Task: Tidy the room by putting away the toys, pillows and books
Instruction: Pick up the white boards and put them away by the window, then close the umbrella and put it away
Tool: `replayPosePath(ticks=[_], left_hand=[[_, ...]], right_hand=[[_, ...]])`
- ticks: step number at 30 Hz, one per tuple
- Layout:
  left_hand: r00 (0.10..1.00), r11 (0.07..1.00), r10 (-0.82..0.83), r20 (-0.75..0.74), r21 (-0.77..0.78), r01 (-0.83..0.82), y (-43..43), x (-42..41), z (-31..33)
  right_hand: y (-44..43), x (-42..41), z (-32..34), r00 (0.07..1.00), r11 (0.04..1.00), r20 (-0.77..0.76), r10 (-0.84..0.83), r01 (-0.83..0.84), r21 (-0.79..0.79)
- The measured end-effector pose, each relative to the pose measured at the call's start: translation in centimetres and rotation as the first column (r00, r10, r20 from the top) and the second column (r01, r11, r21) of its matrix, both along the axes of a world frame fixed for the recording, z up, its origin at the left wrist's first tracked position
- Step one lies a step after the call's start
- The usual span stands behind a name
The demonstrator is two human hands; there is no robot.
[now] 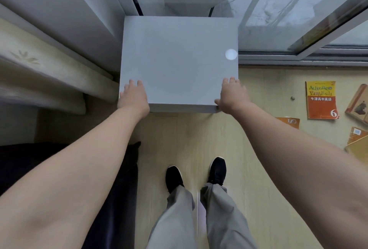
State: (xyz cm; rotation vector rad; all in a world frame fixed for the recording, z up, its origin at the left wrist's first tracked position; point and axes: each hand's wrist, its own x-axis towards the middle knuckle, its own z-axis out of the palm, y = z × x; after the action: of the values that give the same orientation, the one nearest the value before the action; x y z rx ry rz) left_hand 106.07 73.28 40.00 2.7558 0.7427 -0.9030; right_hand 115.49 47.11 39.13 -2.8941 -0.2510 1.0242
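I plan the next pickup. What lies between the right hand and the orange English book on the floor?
In the head view, only pale floor and one small grey object, close to the book.

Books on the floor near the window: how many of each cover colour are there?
Orange and yellow: 1, the Advance English book
Orange: 1, the book marked 5, partly hidden
Brown or tan: 2, the brown book and the tan book, both cut off at the edge
Total: 4

Soft, dim daylight enters through the window (288,9); wide-angle bending warps the edges, with slight blur throughout.
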Motion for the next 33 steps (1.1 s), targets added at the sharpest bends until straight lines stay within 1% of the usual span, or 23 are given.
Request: replayPosePath(ticks=[3,4,6,8,10,12,15,18,22,24,26,29,33], left_hand=[[0.991,0.969,0.118,0.065,-0.224,-0.101,-3.5,-1.7,5.5],[0.98,0.943,0.181,0.08,-0.298,-0.15,-4.6,-2.0,7.9],[0.943,0.868,0.307,0.127,-0.443,-0.223,-6.4,-2.9,13.2],[0.893,0.801,0.411,0.184,-0.54,-0.257,-7.7,-3.6,18.3],[0.853,0.764,0.463,0.24,-0.596,-0.247,-8.3,-3.9,23.1],[0.836,0.75,0.472,0.28,-0.627,-0.213,-8.8,-4.5,27.3],[0.801,0.725,0.486,0.349,-0.673,-0.147,-9.6,-5.2,32.9],[0.731,0.689,0.539,0.418,-0.718,-0.098,-10.2,-4.8,37.8],[0.615,0.637,0.611,0.497,-0.77,-0.011,-11.2,-3.7,43.2],[0.57,0.597,0.645,0.509,-0.801,0.04,-12.1,-2.9,45.7],[0.531,0.568,0.668,0.522,-0.818,0.089,-12.9,-2.3,47.9],[0.492,0.586,0.653,0.576,-0.795,0.155,-14.3,-1.7,50.5],[0.44,0.636,0.614,0.656,-0.741,0.217,-16.1,-1.0,53.0]], right_hand=[[0.3,-2.3,6.4,0.995,0.976,0.027,-0.096,0.088,0.2],[0.5,-2.8,9.0,0.989,0.955,0.017,-0.144,0.135,0.264],[0.7,-4.2,14.0,0.979,0.922,0.022,-0.2,0.181,0.342],[0.6,-5.2,18.8,0.966,0.884,0.051,-0.255,0.212,0.417],[0.4,-5.8,23.2,0.953,0.848,0.077,-0.293,0.222,0.482],[-0.3,-6.7,27.0,0.944,0.827,0.109,-0.312,0.213,0.52],[-1.6,-7.5,32.7,0.921,0.804,0.197,-0.335,0.17,0.57],[-2.5,-7.7,38.0,0.887,0.765,0.273,-0.373,0.127,0.631],[-3.2,-8.2,44.2,0.83,0.713,0.363,-0.424,0.058,0.699],[-3.7,-8.3,47.0,0.792,0.684,0.402,-0.459,0.027,0.729],[-4.2,-8.1,49.3,0.754,0.68,0.455,-0.473,-0.016,0.733],[-5.3,-8.0,52.1,0.699,0.668,0.51,-0.5,-0.064,0.742],[-7.1,-8.2,54.8,0.626,0.655,0.553,-0.551,-0.086,0.75]])
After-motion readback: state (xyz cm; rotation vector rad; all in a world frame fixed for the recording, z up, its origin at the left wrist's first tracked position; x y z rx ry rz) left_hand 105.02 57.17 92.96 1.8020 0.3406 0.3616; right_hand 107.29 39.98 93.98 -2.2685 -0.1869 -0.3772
